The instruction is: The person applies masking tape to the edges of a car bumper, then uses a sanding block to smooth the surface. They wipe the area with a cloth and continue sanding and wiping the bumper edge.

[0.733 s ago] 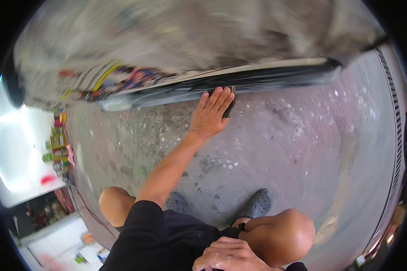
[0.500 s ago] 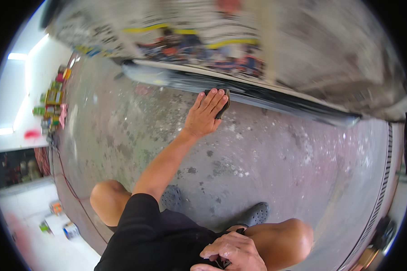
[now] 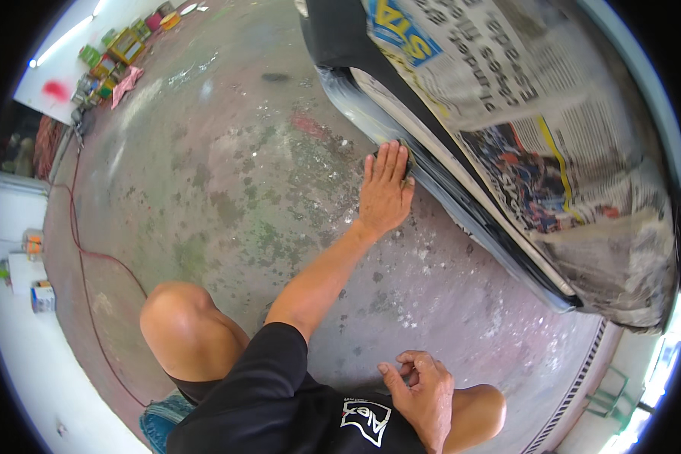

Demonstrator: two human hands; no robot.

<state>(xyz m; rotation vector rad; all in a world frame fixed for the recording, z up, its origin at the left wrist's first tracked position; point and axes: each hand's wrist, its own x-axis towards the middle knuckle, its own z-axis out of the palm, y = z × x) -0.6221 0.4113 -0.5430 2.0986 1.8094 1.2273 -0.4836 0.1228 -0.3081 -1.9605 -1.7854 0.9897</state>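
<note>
And the left hand (image 3: 384, 193) lay palm down, arm outstretched, fingers straight and together over a dark pad (image 3: 409, 157), holding it on the grey-and-black panel (image 3: 450, 198), whose long axis ran upper left to lower right! The right hand (image 3: 424, 393) was half curled; I couldn't tell whether it held anything

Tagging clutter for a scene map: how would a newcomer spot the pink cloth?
Find the white wall at upper left, then the cans lined along its foot. The pink cloth is on their floor side, below the large yellow can in the picture. It is limp and crumpled, unlike its rigid neighbours.
</note>
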